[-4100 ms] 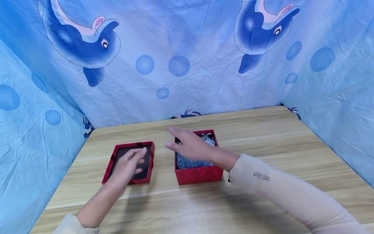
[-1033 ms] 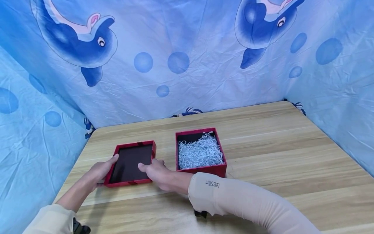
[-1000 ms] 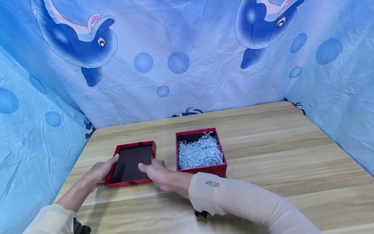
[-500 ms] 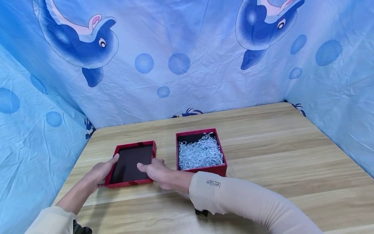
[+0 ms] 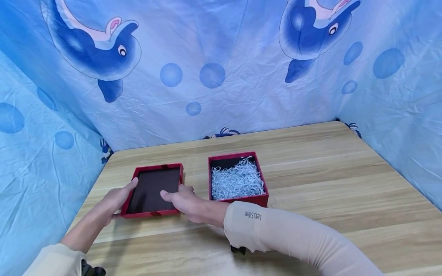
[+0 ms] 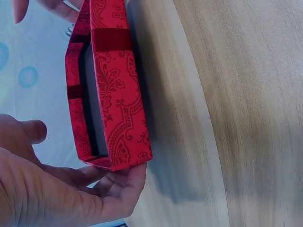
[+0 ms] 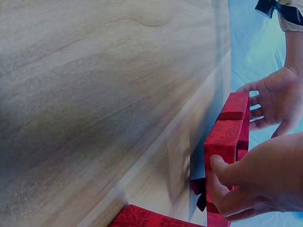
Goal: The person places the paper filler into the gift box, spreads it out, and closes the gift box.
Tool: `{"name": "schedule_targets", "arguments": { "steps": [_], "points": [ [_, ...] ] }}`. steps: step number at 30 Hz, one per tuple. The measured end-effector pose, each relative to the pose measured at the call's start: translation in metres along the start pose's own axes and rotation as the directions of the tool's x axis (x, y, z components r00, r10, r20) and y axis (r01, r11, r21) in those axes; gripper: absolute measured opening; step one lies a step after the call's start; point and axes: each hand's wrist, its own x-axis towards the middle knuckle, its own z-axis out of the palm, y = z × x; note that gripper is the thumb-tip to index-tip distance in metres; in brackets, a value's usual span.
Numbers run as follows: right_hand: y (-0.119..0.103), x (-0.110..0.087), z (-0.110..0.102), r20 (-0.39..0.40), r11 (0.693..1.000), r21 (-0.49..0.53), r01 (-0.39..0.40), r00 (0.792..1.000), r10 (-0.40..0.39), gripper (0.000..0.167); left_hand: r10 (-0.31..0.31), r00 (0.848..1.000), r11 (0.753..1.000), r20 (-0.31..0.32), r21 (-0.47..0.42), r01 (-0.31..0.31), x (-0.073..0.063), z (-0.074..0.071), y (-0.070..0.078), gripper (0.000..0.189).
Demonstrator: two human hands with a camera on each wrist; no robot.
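A shallow red patterned box lid [image 5: 150, 214], its dark inside facing up, is held between both hands at the left of the table. My left hand [image 5: 112, 203] grips its left side, with fingers curled under the corner in the left wrist view and the thumb raised apart. On the opposite side, my right hand [image 5: 190, 205] holds the lid, fingertips along the outer wall and thumb over the opening. The right wrist view shows a dark ribbon bow [image 7: 200, 193] beneath the lid, and a shadow falls below it. Right of it stands the red box [image 5: 258, 200] with pale shredded paper [image 5: 236, 182].
The wooden table [image 5: 331, 191] stretches right of the box. A blue curtain [image 5: 248, 99] printed with dolphins hangs behind and at both sides. The right sleeve [image 5: 276, 230] passes in front of the box.
Earlier the right hand hovered over the box and the left over the lid; both have since come to the lid's sides. In the last half second the lid has shifted slightly left and tilted.
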Motion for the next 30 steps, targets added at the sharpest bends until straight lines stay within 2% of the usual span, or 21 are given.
{"name": "schedule_targets", "arguments": {
  "steps": [6,13,18,24,30],
  "points": [
    [-0.006,-0.002,-0.001,0.003,1.0,-0.014,-0.024,1.0,0.024,0.075,0.026,1.0,1.0,-0.017,0.015,-0.025,-0.002,-0.004,0.003,0.112],
    [-0.03,-0.007,-0.01,0.023,1.0,-0.014,-0.016,1.0,0.017,0.078,0.068,0.998,0.997,-0.004,0.036,-0.068,-0.012,-0.016,0.019,0.11],
    [-0.041,-0.009,-0.014,0.03,1.0,0.011,-0.006,1.0,0.006,0.071,0.093,0.996,0.995,-0.016,0.026,-0.093,-0.019,-0.021,0.027,0.109],
    [-0.047,-0.011,-0.029,0.108,0.997,0.08,0.021,0.994,-0.03,0.06,0.158,0.987,0.987,-0.02,0.015,-0.158,-0.026,-0.018,0.035,0.101],
    [-0.055,-0.02,-0.053,0.137,0.995,0.082,0.048,0.989,-0.059,0.073,0.224,0.974,0.975,-0.027,-0.004,-0.224,-0.034,-0.006,0.048,0.096]
  ]
}}
